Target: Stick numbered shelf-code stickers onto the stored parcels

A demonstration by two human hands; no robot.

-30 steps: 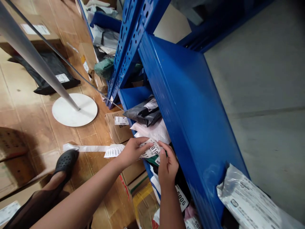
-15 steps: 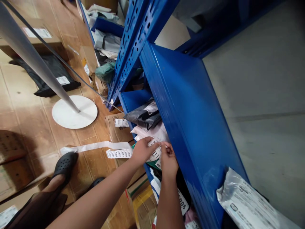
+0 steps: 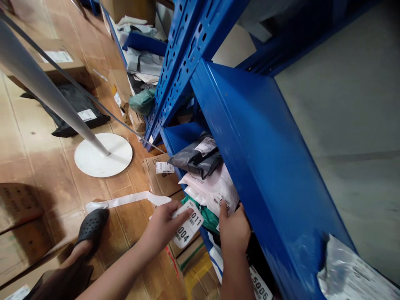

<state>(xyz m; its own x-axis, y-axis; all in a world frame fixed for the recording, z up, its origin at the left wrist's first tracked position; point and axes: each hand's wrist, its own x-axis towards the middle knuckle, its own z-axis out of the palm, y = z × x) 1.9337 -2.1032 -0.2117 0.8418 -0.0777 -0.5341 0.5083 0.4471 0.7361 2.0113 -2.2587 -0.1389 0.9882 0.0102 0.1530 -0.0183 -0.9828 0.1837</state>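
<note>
My left hand (image 3: 167, 221) is closed on a strip of white number labels (image 3: 190, 223), pinched between thumb and fingers. "011" and "004" can be read on the strip, and its pale tail trails over the floor. My right hand (image 3: 236, 227) is at a pale pink mailing bag (image 3: 204, 181) on the blue shelf, its thumb against a printed label (image 3: 223, 202). The fingers of that hand are curled and partly hidden by the bag. Against this bag lie a dark grey mailing bag (image 3: 196, 158) and a green bag (image 3: 209, 216).
The blue shelf board (image 3: 250, 141) slopes along my right side, with a clear plastic parcel (image 3: 353, 271) on it. A pole with a round white base (image 3: 120, 158) stands on the wooden floor. Cardboard boxes (image 3: 156, 179) sit beside the shelf; a label reading 5006 (image 3: 260, 285) shows lower down.
My hands have come apart from where they met at the labels. The left has drawn back left and down with the strip; the right has its thumb on the pink bag's label.
</note>
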